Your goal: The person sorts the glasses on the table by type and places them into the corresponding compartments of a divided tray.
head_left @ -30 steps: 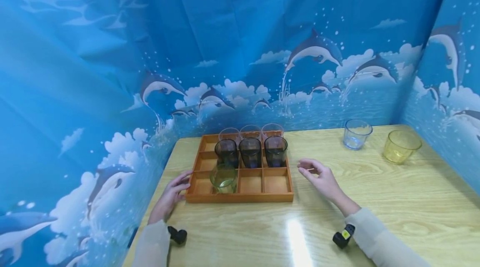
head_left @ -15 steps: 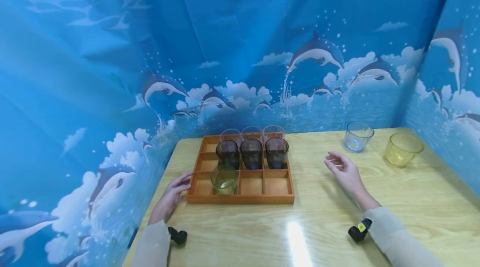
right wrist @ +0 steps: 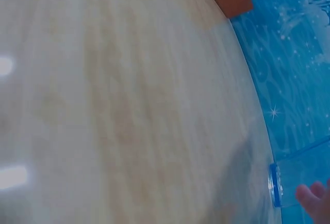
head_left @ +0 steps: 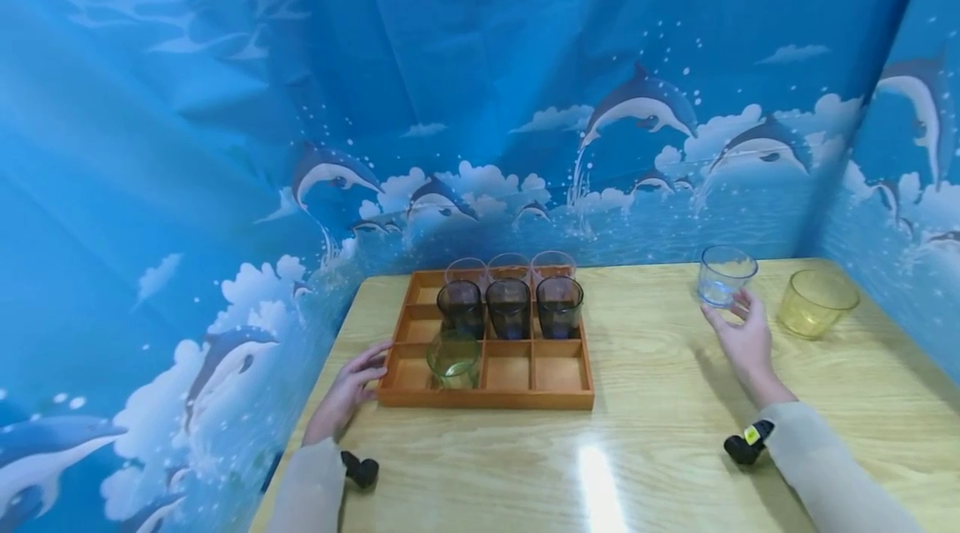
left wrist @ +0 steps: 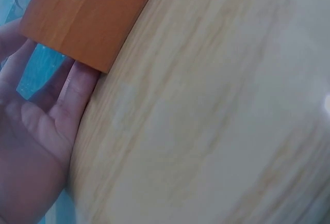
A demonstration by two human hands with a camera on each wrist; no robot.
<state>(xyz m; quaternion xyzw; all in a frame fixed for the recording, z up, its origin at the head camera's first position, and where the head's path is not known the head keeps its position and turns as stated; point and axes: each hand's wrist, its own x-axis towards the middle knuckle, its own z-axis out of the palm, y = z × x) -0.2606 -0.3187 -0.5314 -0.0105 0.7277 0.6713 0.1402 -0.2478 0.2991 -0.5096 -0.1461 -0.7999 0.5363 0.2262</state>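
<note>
My right hand (head_left: 742, 341) is at the near side of a clear blue-tinted glass (head_left: 722, 281), thumb and fingertips right at its lower wall. In the right wrist view, fingertips (right wrist: 308, 198) overlap the glass (right wrist: 286, 185), whose base is at the table. A wooden compartment tray (head_left: 487, 398) stands left of centre, and my left hand (head_left: 351, 387) touches its left side with extended fingers. Inside the tray are three pale pink-tinted glasses (head_left: 553, 264) at the back, three dark grey glasses (head_left: 559, 308) in the middle row and one green glass (head_left: 454, 358) in the front row.
A yellow glass (head_left: 817, 304) stands on the wooden table (head_left: 660, 400), right of the blue one. Blue dolphin-print sheets (head_left: 480, 100) hang close behind the table and along both sides. A black camera (head_left: 746, 445) is strapped to each wrist.
My right hand has moved right and away from me, from beside the tray to the blue glass. The left hand stays at the tray's side, and the head view has shifted slightly.
</note>
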